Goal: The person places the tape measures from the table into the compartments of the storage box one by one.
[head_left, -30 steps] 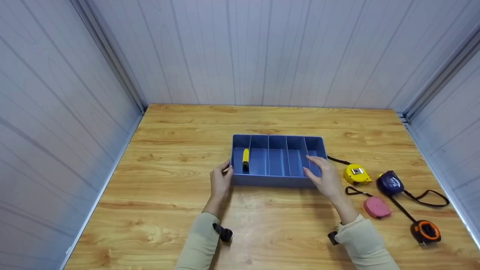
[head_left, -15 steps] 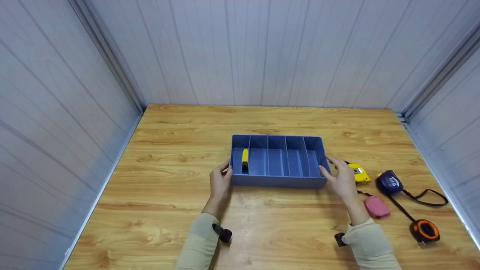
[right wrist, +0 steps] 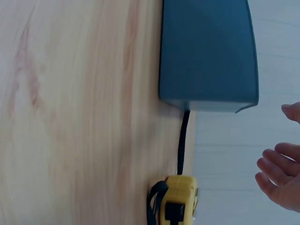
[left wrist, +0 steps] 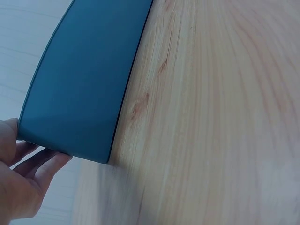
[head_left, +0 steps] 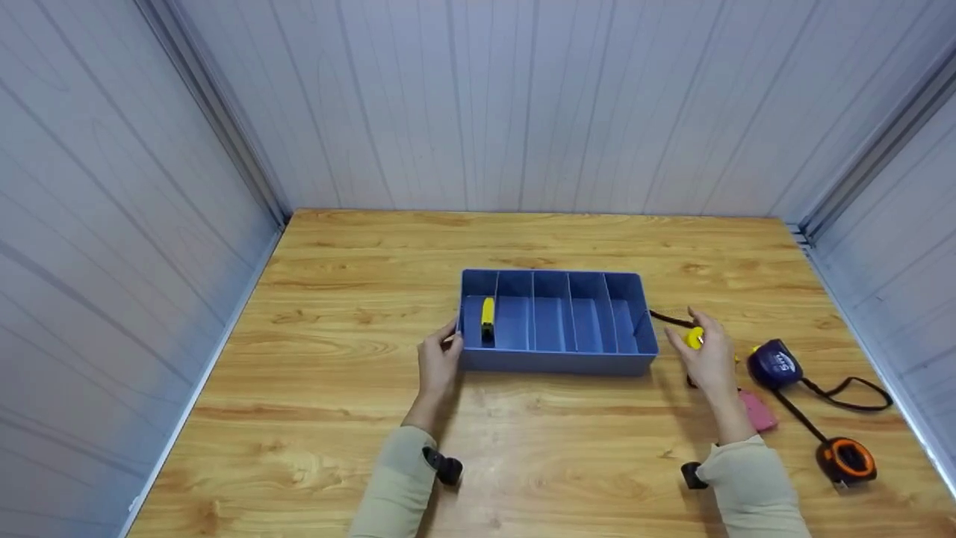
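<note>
A blue box with several compartments rests on the table. A yellow and black tape measure stands on edge in its leftmost compartment; the other compartments hold nothing. My left hand grips the box's left end, thumb near the rim and fingers against the end wall, as the left wrist view also shows. Past the box's right end, my right hand hovers over a second yellow tape measure, thumb and fingers spread with nothing between them. In the head view, the hand hides most of this tape measure.
Right of my right hand lie a pink tape measure, partly covered by the wrist, a navy one with a looped strap, and a black and orange one. White panel walls border the wooden table at back and sides.
My right hand has moved right, from over the box's right end to above the yellow tape measure beside it. The left hand and the box have stayed nearly still.
</note>
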`<state>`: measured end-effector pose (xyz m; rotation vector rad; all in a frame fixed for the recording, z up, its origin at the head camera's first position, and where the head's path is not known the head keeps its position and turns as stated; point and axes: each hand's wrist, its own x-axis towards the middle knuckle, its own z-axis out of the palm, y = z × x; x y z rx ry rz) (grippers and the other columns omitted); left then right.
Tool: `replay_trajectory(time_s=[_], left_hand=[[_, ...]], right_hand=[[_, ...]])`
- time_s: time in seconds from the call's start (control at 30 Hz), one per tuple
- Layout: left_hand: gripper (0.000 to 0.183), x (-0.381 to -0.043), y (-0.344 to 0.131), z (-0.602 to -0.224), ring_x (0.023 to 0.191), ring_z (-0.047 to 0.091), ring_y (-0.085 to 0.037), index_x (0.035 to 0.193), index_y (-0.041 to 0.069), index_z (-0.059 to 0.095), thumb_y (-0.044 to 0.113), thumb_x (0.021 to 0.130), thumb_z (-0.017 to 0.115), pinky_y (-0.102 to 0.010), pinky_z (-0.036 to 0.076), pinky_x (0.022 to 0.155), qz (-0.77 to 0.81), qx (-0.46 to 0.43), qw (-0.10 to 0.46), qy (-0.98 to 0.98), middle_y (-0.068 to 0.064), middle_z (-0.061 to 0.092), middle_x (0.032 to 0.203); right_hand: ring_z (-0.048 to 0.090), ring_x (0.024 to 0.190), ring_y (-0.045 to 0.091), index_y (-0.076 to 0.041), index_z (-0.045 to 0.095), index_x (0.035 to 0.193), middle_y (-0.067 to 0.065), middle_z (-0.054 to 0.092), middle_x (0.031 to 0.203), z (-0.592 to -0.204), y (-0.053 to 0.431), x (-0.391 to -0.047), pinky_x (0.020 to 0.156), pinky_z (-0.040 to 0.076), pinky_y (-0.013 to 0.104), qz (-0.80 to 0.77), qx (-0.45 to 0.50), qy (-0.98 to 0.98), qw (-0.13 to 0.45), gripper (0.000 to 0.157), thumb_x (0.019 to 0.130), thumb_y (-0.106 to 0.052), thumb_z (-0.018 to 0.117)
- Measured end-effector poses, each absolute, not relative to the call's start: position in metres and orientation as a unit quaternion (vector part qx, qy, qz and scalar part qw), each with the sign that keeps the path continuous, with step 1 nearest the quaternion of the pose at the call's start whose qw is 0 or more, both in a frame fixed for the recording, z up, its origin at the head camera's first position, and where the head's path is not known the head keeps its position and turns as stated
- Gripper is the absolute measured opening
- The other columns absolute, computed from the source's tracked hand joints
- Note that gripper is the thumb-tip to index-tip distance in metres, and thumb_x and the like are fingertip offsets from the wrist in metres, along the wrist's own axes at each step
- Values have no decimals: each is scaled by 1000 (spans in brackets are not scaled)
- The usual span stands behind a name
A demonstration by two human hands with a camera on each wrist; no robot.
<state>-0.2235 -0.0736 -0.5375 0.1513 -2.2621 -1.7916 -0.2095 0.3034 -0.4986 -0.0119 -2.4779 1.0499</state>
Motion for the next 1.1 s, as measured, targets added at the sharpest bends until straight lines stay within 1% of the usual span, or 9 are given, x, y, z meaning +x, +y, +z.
replay_trajectory(time_s=[0.1,0.27,0.4,0.5,0.73,0.93,1.1], left_hand=[[36,-224,-74,-538,85,60,-22,114,-4,57,0,79,50,-27,48,70,-609,52,133,-780,-15,60,107],[36,-223,-74,-538,82,61,-26,113,-6,58,0,78,50,-26,48,66,-614,47,141,-775,-18,61,105],[36,-223,-74,-538,79,60,-21,113,-4,58,0,78,50,-25,48,66,-613,51,141,-776,-17,61,105],[36,-224,-74,-538,77,60,-18,113,-3,59,1,78,50,-24,47,64,-608,55,140,-779,-15,61,105],[36,-224,-73,-539,81,61,-25,113,-3,59,2,79,49,-25,48,64,-609,52,140,-779,-16,61,105],[36,-224,-73,-538,83,61,-27,113,-3,58,1,78,49,-26,49,67,-612,53,138,-777,-17,61,105],[34,-223,-74,-538,83,61,-27,112,-4,59,1,79,51,-28,49,68,-610,53,139,-778,-17,61,105]], right_hand=[[44,101,41,14,48,117,32,50,108,-502,309,-211,86,34,50,378,-14,-898,224,53,76,-13,68],[42,104,43,15,46,118,33,48,110,-509,317,-214,89,31,50,364,-25,-898,247,58,73,-14,69],[40,107,44,15,46,118,33,47,113,-515,325,-216,92,29,50,358,-38,-899,248,59,73,-14,70],[40,108,44,15,45,119,33,46,114,-520,331,-217,93,29,49,353,-53,-905,233,60,73,-15,69],[34,114,45,14,39,125,34,39,121,-526,342,-220,95,26,50,347,-95,-917,173,69,75,-21,69],[30,117,44,13,32,129,34,35,125,-531,351,-223,98,23,49,342,-114,-922,138,75,75,-25,69],[32,115,45,14,31,130,35,36,123,-537,356,-222,97,23,49,344,-125,-922,125,76,75,-24,69]])
